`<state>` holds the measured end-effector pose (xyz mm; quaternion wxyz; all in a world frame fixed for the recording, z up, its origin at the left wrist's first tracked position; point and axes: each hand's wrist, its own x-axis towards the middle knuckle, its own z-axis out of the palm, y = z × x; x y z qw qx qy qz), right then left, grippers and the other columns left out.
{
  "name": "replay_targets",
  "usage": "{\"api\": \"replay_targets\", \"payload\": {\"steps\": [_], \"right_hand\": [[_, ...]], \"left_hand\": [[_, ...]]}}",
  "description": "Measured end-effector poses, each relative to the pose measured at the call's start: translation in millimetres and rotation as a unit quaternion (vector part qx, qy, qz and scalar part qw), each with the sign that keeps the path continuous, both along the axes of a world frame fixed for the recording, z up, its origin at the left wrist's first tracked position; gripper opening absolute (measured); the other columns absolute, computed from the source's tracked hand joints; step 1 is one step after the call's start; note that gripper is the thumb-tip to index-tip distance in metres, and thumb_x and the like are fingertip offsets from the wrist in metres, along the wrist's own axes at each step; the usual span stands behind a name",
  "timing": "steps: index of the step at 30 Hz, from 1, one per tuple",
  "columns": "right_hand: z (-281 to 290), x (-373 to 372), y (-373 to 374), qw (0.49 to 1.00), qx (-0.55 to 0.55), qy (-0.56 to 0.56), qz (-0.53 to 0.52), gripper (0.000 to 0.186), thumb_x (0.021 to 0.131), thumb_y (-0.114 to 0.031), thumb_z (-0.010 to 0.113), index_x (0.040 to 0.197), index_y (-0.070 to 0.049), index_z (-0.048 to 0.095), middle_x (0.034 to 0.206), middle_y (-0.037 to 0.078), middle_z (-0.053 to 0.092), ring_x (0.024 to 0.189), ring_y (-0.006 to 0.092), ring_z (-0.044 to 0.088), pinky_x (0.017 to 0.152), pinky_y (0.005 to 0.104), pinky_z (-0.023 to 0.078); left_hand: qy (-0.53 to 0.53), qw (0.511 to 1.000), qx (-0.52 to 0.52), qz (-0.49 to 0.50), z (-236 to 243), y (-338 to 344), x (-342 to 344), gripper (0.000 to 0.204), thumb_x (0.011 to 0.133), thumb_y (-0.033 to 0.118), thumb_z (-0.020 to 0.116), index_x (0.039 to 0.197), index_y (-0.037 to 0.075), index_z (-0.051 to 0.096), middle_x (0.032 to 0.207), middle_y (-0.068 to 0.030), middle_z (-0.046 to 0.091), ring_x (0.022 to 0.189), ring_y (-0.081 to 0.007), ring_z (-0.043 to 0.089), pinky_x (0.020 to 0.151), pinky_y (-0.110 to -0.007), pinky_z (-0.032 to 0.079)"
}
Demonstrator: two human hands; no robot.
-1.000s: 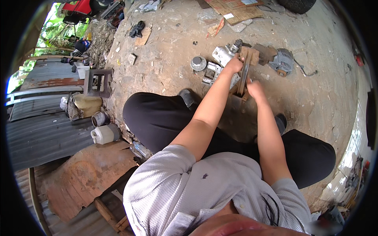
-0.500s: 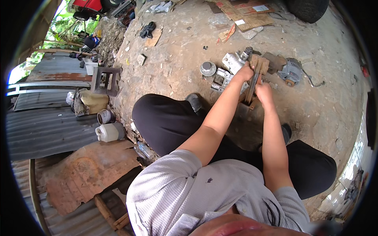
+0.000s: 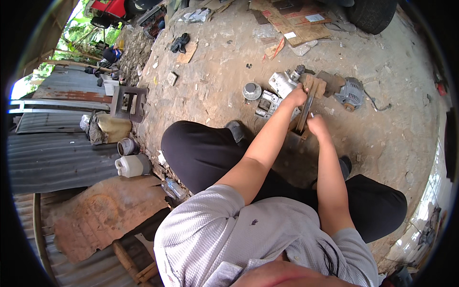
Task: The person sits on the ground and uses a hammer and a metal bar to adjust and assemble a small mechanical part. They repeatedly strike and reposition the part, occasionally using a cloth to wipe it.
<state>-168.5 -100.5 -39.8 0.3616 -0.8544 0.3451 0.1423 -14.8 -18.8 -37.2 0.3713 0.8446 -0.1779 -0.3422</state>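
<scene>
In front of my crouched legs stands a long rusty metal fixture (image 3: 306, 112), with a blocky far end and a boxy near end. My left hand (image 3: 297, 97) is closed against its left side near the far block; what its fingers grip is hidden. On the other side, my right hand (image 3: 318, 126) is closed, and a small pale tip juts from it towards the fixture; I cannot make out what it is. Left of the fixture lie a silvery cast-metal part (image 3: 283, 83), another metal housing (image 3: 268, 104) and a round metal canister (image 3: 251, 91). To the right sits an alternator-like motor (image 3: 352, 92) with a cable.
Flattened cardboard (image 3: 296, 24) and a tyre (image 3: 373, 16) lie at the far side. Leftward are a dark plastic stool (image 3: 129, 103), a white jug (image 3: 134, 166), plastic bottles (image 3: 174, 188) and corrugated metal sheets (image 3: 62, 155). A black cloth or bag (image 3: 180, 43) lies on the dirt floor.
My right hand has drawn back slightly towards me along the fixture, and a pale tip now shows at its fingers. My left hand stays near the far block.
</scene>
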Motion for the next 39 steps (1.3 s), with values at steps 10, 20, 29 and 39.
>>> {"api": "replay_targets", "payload": {"steps": [10, 20, 29, 39], "right_hand": [[-4, 0, 3, 0.999, 0.031, 0.004, 0.023, 0.042, 0.088, -0.028, 0.058, 0.105, 0.008, 0.071, 0.105, 0.037, 0.067, 0.11, 0.0504, 0.065, 0.095, 0.0547, 0.05], [-16, -5, 7, 0.997, 0.068, -0.031, -0.018, 0.042, 0.09, -0.03, 0.057, 0.102, 0.008, 0.072, 0.102, 0.038, 0.067, 0.11, 0.0524, 0.064, 0.095, 0.0547, 0.051], [-12, -8, 9, 0.998, 0.043, -0.047, -0.023, 0.041, 0.089, -0.027, 0.058, 0.103, 0.01, 0.071, 0.104, 0.038, 0.067, 0.109, 0.0518, 0.064, 0.093, 0.0545, 0.051], [7, 9, 9, 0.99, 0.059, -0.11, -0.067, 0.043, 0.09, -0.03, 0.06, 0.107, 0.007, 0.072, 0.107, 0.036, 0.068, 0.108, 0.0506, 0.066, 0.093, 0.0526, 0.053]], "left_hand": [[-0.005, 1.0, -0.004, 0.002, -1, -3, -1, 0.069, 0.11, 0.04, 0.042, 0.158, -0.008, 0.027, 0.144, -0.0355, 0.055, 0.137, -0.0457, 0.052, 0.114, -0.045, 0.041], [-0.023, 1.0, 0.003, 0.008, 0, -1, -1, 0.056, 0.11, 0.038, 0.041, 0.146, -0.005, 0.039, 0.135, -0.035, 0.061, 0.129, -0.0475, 0.058, 0.111, -0.051, 0.043], [-0.007, 1.0, 0.004, 0.001, -8, -2, 2, 0.065, 0.11, 0.038, 0.042, 0.154, -0.008, 0.029, 0.14, -0.0359, 0.057, 0.135, -0.047, 0.054, 0.113, -0.047, 0.042], [-0.029, 0.999, -0.024, 0.036, -18, 5, 4, 0.058, 0.11, 0.037, 0.042, 0.15, -0.005, 0.038, 0.136, -0.0356, 0.06, 0.131, -0.048, 0.056, 0.11, -0.051, 0.044]]}}
